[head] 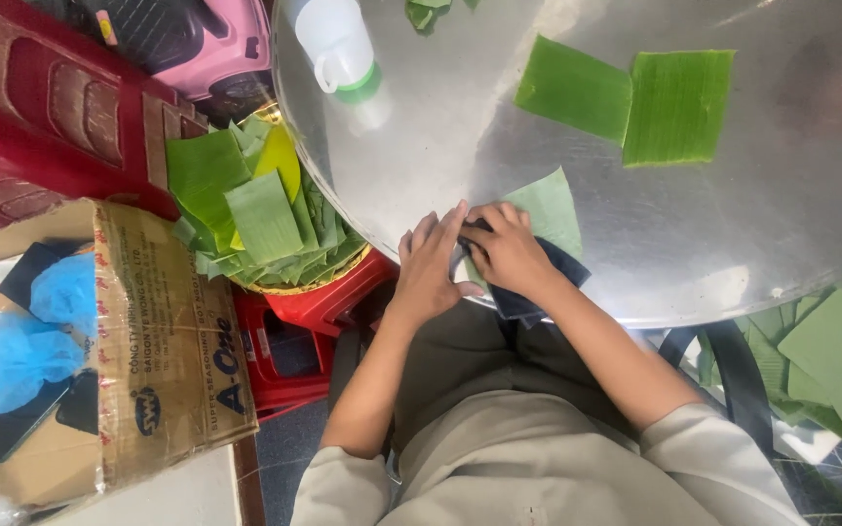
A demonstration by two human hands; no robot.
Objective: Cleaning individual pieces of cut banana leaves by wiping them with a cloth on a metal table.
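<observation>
A pale green piece of banana leaf (550, 207) lies at the near edge of the round metal table (733, 224). A dark blue cloth (538, 287) lies across the leaf's near part and hangs over the table's edge. My right hand (507, 248) presses down on the cloth and leaf with fingers closed over them. My left hand (428, 265) rests flat beside it at the table's rim, fingertips touching the leaf's left edge and the right hand.
Two cut leaf rectangles (626, 97) lie farther back on the table, near a white plastic jug (336, 44). A basket of stacked leaf pieces (255, 209) sits on a red stool (319, 302) at left. A cardboard box (119, 351) stands beside it. More leaves (830, 360) lie at right.
</observation>
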